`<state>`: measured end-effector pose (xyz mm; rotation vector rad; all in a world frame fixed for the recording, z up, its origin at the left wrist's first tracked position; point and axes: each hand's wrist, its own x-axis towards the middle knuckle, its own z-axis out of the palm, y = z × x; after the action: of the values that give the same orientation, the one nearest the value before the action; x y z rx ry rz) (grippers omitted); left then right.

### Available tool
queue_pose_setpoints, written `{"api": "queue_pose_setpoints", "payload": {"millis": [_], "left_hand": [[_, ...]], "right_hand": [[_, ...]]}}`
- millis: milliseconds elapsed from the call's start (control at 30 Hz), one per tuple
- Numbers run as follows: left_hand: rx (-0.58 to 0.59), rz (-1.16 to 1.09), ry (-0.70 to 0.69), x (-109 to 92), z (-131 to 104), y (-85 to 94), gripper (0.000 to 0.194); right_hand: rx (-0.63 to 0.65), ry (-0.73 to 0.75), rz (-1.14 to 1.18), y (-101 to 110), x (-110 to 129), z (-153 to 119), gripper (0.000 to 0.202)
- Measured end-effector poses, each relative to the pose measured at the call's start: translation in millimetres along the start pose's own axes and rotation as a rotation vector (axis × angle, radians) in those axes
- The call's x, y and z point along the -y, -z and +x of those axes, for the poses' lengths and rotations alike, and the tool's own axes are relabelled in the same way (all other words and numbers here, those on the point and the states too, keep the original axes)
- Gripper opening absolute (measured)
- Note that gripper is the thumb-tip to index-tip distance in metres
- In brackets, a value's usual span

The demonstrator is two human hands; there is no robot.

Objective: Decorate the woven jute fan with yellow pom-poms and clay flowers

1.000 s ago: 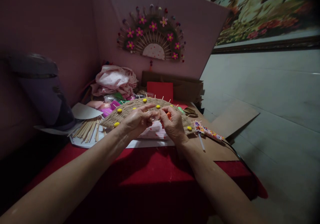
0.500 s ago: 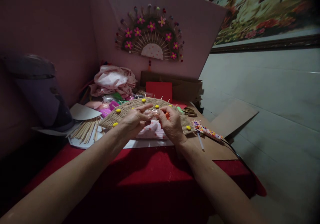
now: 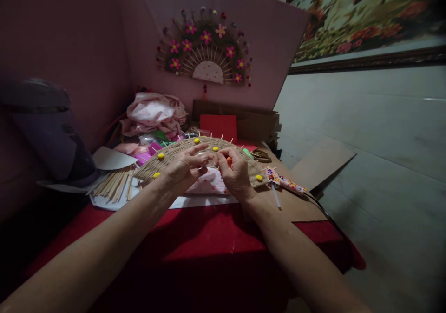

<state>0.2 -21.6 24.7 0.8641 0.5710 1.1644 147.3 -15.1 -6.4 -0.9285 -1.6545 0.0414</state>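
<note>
My left hand and my right hand meet over a half-round fan wound with tan cord, with yellow buttons and thin sticks at its rim. A shiny clear plastic bag stretches between the fingertips. The left thumb and fingers close on one side of it, with the forefinger stretched out. Pinched fingers of the right hand grip the other side, and an orange lump shows among them; it looks like soft clay. The fan's white, red-spotted centre lies below, partly covered by the hands.
Wooden sticks and a purple container are at left. Pink cloth and a red card lie behind. At right are a flower-patterned glue gun with a cord and cardboard. A finished fan hangs behind.
The view has shifted slightly, so the scene sits further left. My fingers have moved a little around the plastic bag; both hands stay over the fan.
</note>
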Motion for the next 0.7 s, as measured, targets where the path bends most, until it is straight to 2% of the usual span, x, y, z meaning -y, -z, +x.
{"api": "queue_pose_setpoints", "payload": {"millis": [100,200,367,500,600,700], "left_hand": [[-0.011,0.037,0.005,-0.5,-0.6,-1.8,0.058],[0.028,0.031,0.041,-1.4,-1.5,-2.9,0.063],[0.003,0.000,0.023,-3.6,-3.0,-4.8,0.074],[-0.044,0.048,0.008,-2.8,-2.0,-3.3,0.077],[-0.055,0.076,-0.004,-0.6,-1.1,-2.1,0.076],[-0.084,0.076,0.005,1.7,-0.9,-2.6,0.074]], "right_hand": [[-0.007,-0.006,-0.001,0.4,-0.7,0.4,0.014],[0.017,-0.046,0.029,-0.4,-1.4,0.0,0.014],[0.070,-0.172,0.200,-1.6,-3.8,-0.4,0.025],[-0.035,-0.238,0.386,4.4,-0.1,2.1,0.028],[-0.102,-0.185,0.549,11.0,8.3,3.3,0.022],[-0.061,-0.037,0.508,14.0,16.2,1.8,0.023]]}}
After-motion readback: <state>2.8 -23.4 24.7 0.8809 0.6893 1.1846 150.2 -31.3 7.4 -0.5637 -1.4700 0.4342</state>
